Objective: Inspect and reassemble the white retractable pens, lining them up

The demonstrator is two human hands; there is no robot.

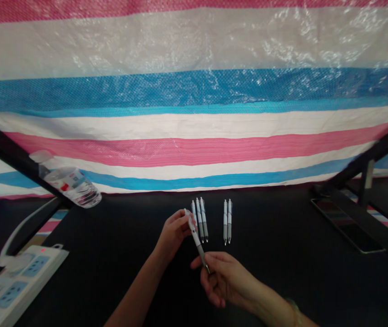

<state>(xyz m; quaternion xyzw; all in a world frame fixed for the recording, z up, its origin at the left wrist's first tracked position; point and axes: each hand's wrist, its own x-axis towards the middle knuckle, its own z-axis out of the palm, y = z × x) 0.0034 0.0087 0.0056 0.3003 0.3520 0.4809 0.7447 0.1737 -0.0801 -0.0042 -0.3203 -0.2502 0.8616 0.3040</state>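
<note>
Between my two hands is a white and grey click pen, tilted, its grey tip end toward me. My left hand pinches the upper, white end with the clip. At the lower grey grip, the thumb and fingers of my right hand close on the same pen. Just beyond my left hand lie several similar pens side by side, partly covered by its fingers. Farther right are two more pens, close together with their tips pointing toward me.
A white power strip with a plugged-in cable sits at the left. Behind it a clear water bottle stands by a black frame bar. A dark phone lies at the right on the black table. Striped plastic sheeting hangs behind.
</note>
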